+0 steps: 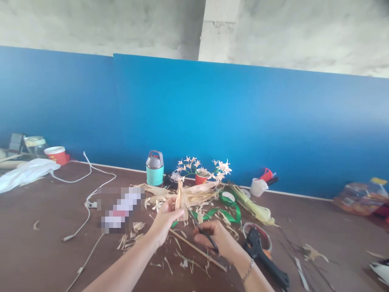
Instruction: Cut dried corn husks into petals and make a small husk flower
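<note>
Between the fingers and thumb of my left hand (165, 219) is a pale dried corn husk (181, 198), held upright. My right hand (217, 239) grips black-handled scissors (204, 232), whose blades reach up to the lower right edge of the husk. Whether the blades touch the husk is hard to make out. Just behind lies a pile of more dried husks (200, 194). Small cut scraps (179, 243) are scattered below and around both hands, and a thin wooden stick (199, 249) lies beneath them.
Behind the husks stand a red cup (201, 177) with pale flowers (223, 167) and a turquoise flask (154, 170). Green ribbon (229, 213) and a straw bundle (252, 205) lie right of centre. A black glue gun (264, 255) is by my right forearm. White cables (88, 207) run left.
</note>
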Tool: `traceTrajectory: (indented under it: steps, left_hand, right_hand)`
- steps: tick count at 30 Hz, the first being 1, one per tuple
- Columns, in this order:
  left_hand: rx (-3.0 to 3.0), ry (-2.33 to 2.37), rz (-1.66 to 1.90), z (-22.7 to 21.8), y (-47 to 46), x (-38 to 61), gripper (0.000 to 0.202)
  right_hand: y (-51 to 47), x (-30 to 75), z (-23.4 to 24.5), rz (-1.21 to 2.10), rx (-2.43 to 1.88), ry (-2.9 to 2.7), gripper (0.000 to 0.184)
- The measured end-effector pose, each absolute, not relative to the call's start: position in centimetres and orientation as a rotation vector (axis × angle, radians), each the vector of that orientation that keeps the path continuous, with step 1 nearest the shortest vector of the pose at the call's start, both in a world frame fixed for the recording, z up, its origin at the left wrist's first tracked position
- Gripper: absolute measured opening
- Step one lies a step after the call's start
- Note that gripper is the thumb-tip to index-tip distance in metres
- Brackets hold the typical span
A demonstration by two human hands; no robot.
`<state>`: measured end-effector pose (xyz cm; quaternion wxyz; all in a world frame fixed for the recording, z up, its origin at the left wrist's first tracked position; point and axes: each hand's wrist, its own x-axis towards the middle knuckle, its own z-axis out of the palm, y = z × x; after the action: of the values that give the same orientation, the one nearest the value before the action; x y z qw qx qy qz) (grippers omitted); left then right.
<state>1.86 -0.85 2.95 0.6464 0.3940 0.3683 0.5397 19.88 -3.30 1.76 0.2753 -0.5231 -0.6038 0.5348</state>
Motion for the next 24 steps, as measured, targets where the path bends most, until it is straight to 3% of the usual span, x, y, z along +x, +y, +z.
traceTrajectory:
  steps: [16,24]
  left_hand:
    - [0.979,0.876,1.235,2.75,-0.87,2.01,0.028]
    - [0.939,0.902,1.218,2.83,-0.96,2.10,0.036]
  right_hand:
    - [-2.98,19.75,1.12,1.454,-1.363,-1.609,0.033]
    - [-3.08,19.62,1.51,1.379,-1.328,-1.667,0.029]
